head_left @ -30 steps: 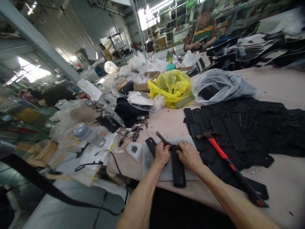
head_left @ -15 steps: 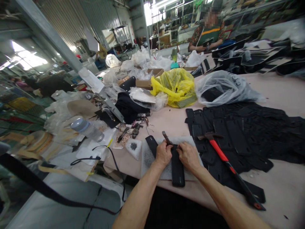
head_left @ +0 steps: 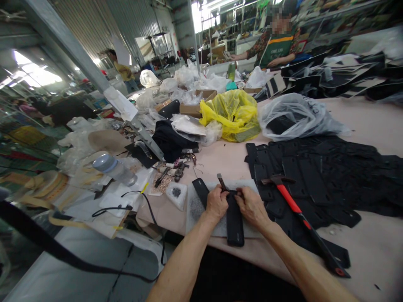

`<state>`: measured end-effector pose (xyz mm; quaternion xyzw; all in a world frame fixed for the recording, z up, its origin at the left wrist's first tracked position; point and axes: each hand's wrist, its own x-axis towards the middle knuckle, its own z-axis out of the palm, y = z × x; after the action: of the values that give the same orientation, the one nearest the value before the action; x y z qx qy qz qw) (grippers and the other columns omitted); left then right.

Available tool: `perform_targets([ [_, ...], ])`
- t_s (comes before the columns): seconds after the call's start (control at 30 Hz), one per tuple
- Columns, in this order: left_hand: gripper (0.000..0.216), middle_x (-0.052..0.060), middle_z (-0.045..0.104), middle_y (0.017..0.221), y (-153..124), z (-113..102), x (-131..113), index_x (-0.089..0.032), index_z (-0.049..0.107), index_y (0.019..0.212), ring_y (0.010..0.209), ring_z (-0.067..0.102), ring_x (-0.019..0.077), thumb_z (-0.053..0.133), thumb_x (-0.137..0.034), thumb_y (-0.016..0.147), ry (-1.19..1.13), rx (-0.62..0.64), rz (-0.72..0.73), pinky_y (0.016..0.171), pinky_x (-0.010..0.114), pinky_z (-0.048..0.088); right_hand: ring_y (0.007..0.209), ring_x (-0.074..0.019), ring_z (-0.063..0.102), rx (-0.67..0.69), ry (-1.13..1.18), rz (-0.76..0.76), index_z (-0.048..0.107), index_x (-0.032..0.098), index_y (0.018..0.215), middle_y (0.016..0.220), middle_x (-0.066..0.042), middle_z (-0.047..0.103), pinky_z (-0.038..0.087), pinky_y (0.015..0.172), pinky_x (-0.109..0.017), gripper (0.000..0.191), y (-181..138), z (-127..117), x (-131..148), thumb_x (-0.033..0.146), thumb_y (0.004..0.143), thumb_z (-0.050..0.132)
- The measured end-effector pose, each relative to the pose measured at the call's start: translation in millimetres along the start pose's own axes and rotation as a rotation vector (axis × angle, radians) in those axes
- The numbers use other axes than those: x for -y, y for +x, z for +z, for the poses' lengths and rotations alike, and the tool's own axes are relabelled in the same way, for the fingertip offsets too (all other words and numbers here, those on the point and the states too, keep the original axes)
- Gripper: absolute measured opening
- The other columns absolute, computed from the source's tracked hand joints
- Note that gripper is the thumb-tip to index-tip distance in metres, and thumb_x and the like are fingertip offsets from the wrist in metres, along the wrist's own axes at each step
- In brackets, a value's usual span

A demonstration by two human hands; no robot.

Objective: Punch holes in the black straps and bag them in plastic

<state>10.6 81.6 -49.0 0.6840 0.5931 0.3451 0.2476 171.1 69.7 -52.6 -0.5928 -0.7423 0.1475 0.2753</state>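
Observation:
My left hand (head_left: 217,204) is closed around a short metal punch (head_left: 221,180), whose flat top sticks up above the fingers. The lower tip of the punch is hidden. Beside it my right hand (head_left: 252,206) pinches the upper end of a black strap piece (head_left: 235,224) with rounded corners. That strap lies lengthwise on a grey stone slab (head_left: 194,216) and overhangs its near edge. A second black piece (head_left: 200,191) rests on the slab, left of my left hand. To the right, a hammer (head_left: 289,199) with a red and black handle lies over more black pieces.
A large heap of black pieces (head_left: 340,176) covers the table's right side. Left of the slab are a white block (head_left: 176,195) with a dark hollow and a tray of copper-coloured bits (head_left: 160,182). A yellow bag (head_left: 233,115) stands behind. A co-worker (head_left: 277,46) is across the table.
The punch top has shifted slightly right, and both my hands have barely moved. Across the table the co-worker has stretched an arm out to the left. In the back, a person in yellow has shifted left.

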Motion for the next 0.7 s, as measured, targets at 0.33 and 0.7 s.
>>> perform_targets([
  [0.33, 0.015, 0.008, 0.070, 0.090, -0.5, -0.4, -0.4, -0.018, 0.059, 0.094, 0.088, 0.066, 0.0217, 0.049, -0.012, 0.086, 0.023, 0.025, 0.007, 0.080, 0.029, 0.049, 0.081, -0.0198, 0.054, 0.154, -0.245, -0.077, 0.060, 0.017, 0.084, 0.083, -0.008, 0.060, 0.032, 0.075, -0.032, 0.018, 8.9, -3.2, 20.7, 0.014, 0.090, 0.043],
  [0.7, 0.015, 0.006, 0.070, 0.090, -2.0, -1.8, -6.5, -0.020, 0.058, 0.094, 0.087, 0.067, 0.0204, 0.050, -0.012, 0.085, 0.069, 0.062, 0.004, 0.080, 0.028, 0.050, 0.065, -0.0188, 0.061, -0.250, 0.029, 0.419, 0.055, 0.016, 0.094, 0.074, -0.007, 0.066, 0.043, 0.061, -0.029, 0.024, 31.0, -61.2, -27.9, 0.029, 0.089, 0.036],
])
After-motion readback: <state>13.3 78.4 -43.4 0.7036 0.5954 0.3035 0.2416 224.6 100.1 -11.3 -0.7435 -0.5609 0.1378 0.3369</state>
